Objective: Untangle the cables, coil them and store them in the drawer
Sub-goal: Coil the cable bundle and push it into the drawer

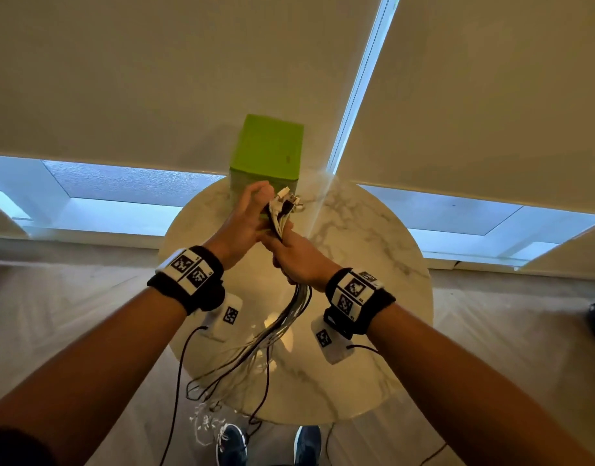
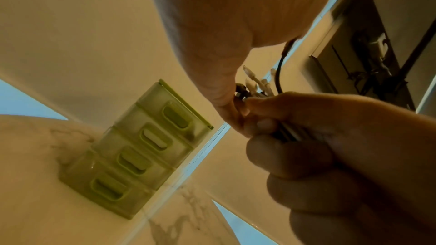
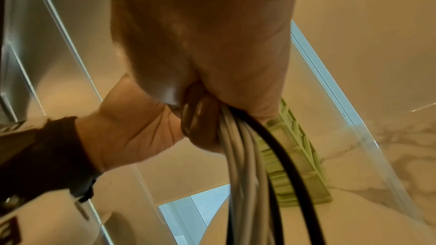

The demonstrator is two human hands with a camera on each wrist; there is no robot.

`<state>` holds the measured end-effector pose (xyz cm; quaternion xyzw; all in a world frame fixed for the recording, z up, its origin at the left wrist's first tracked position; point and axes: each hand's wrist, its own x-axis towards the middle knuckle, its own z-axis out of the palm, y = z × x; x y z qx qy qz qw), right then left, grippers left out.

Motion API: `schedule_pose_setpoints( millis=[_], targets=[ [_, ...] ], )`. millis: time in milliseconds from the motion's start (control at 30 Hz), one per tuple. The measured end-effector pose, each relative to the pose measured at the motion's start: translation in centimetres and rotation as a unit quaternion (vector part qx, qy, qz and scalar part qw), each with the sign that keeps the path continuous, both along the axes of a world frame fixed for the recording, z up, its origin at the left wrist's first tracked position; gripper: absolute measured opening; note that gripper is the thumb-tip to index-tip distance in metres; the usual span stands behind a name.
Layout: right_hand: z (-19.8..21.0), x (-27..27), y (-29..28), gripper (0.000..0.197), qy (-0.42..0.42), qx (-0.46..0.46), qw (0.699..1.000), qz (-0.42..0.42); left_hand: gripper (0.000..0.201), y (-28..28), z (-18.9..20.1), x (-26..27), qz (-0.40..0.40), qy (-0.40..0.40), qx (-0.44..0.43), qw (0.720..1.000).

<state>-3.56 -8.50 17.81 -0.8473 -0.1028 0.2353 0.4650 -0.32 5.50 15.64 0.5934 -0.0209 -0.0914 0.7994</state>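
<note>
The cables (image 1: 282, 216) form one bundle with its long axis nearly vertical. The right hand (image 1: 297, 260) holds it in a closed fist; plug ends stand just above, where the left hand (image 1: 244, 220) pinches them, and the free lengths hang below onto the table (image 1: 373, 237). The green drawer unit (image 1: 267, 153) stands beyond both hands, its drawers closed.

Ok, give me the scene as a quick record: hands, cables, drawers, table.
left hand: holds the cable bundle near its plug ends
right hand: grips the cable bundle lower down
cables: gathered, not coiled; loose ends trail over the table edge
drawer unit: green, four drawers, all closed
table: round, marble, carries the unit
</note>
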Motion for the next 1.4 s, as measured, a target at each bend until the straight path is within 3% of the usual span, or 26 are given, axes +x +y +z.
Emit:
schedule_pose_setpoints(
  millis=[133,200,333,433,533,633,800,900,967,1100,1233,1333,1400],
  targets=[
    [-0.4,-0.2,-0.9,0.020,0.016,-0.029,0.998,0.050,0.039,-1.5,-0.3,1.2,0.012,0.049,0.011,0.999],
    [-0.3,-0.4,-1.0,0.028,0.032,-0.014,0.998,0.060,0.032,-1.9,0.1,1.2,0.019,0.042,0.038,0.998],
    [-0.4,-0.3,-1.2,0.033,0.081,0.033,0.994,0.061,0.028,-1.5,0.9,1.0,0.019,-0.022,0.105,0.994],
    [-0.4,0.4,-1.6,0.036,0.173,0.085,0.978,0.073,0.025,-1.6,1.5,0.5,0.029,-0.051,0.133,0.989],
    [-0.3,1.0,-1.6,0.038,0.220,0.103,0.967,0.074,0.035,-1.5,1.9,0.5,0.037,-0.067,0.125,0.989],
    [-0.5,1.2,-1.3,0.036,0.206,0.091,0.972,0.062,0.036,-1.2,2.1,0.3,0.032,-0.073,0.121,0.989],
    [-0.4,0.9,-0.9,0.030,0.165,0.087,0.979,0.084,0.012,-0.2,1.9,0.6,0.064,-0.083,0.157,0.982],
    [-0.5,1.1,-0.6,0.037,0.164,0.100,0.977,0.089,0.012,-0.1,2.1,0.5,0.083,-0.089,0.159,0.980],
    [-0.7,1.4,-0.4,0.040,0.150,0.098,0.980,0.088,0.018,0.1,2.0,0.7,0.095,-0.089,0.146,0.981],
    [-0.5,1.6,0.7,0.046,0.110,0.142,0.982,0.052,0.067,1.8,1.3,0.5,0.115,-0.057,0.055,0.990],
    [0.4,2.3,2.2,0.049,0.073,0.188,0.979,0.020,0.083,2.3,-0.1,-2.4,0.068,-0.017,0.062,0.996],
    [1.0,3.2,2.6,0.058,0.031,0.197,0.980,0.019,0.060,2.4,-1.9,-4.9,-0.058,-0.018,0.124,0.990],
    [1.7,3.6,2.8,0.050,0.037,0.237,0.971,0.003,0.044,2.2,-3.1,-6.2,-0.133,-0.017,0.173,0.976]
  ],
)
